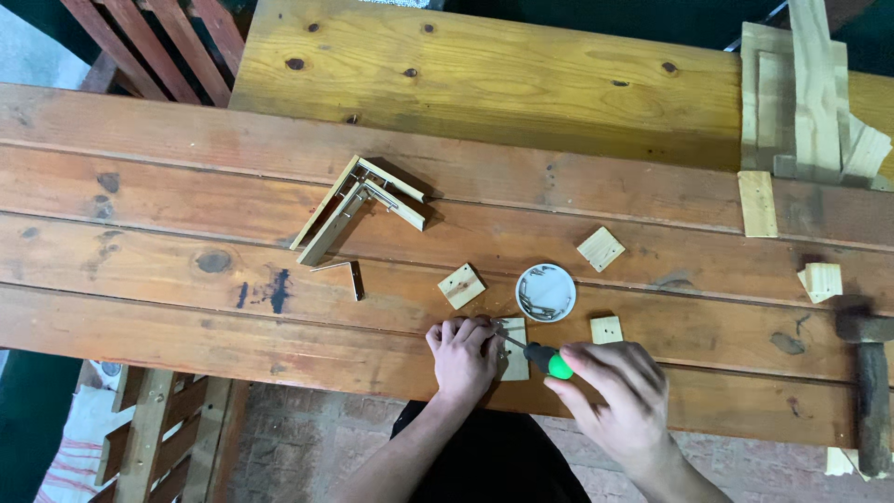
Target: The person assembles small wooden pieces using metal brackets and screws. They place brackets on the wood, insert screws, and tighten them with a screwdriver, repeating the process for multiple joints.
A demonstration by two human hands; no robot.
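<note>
Our left hand (463,356) presses down on a small pale wooden block (514,349); our right hand (616,396) grips a green-handled screwdriver (540,355), tip at the block

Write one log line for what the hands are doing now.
left hand: steadies wood block | right hand: holds green-handled screwdriver, tip at block | near: round white dish

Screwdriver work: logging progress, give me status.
Left hand pressing down on small wood block. Right hand gripping green-handled screwdriver, tip at the block. White dish of screws just beyond, not blocking.
</note>
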